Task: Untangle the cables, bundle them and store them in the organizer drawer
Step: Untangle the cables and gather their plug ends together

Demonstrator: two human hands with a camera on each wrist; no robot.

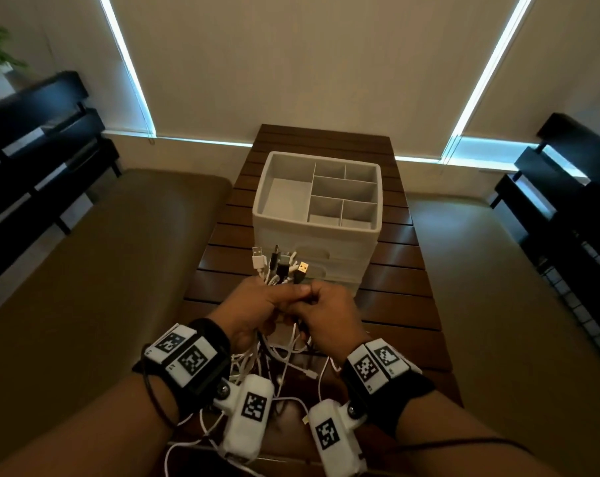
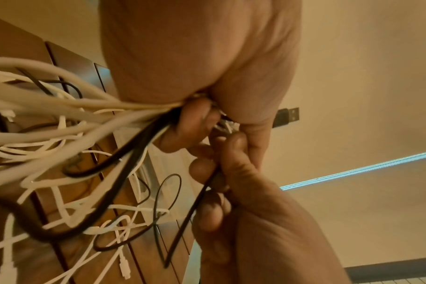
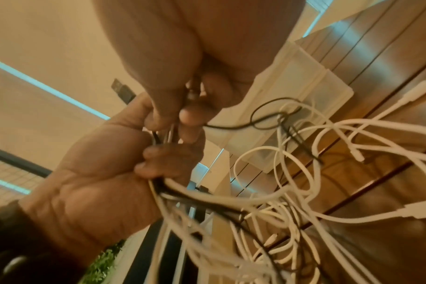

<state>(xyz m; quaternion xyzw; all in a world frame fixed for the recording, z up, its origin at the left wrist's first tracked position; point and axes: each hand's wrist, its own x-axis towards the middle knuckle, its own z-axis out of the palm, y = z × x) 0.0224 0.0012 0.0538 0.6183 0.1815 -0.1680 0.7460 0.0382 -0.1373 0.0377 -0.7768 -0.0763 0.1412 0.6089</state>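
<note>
The organizer (image 1: 317, 201) is standing mid-table (image 1: 395, 304), blocking the way straight ahead of the hands, its open compartments lying reachable from above. Bare slats are showing along the right edge, while loose cables (image 1: 291, 359) are cluttering the near edge.

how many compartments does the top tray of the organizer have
6 in the top tray: one large on the left, two small along the back, one wide in the middle, two small at the front. None looks hidden.
</note>
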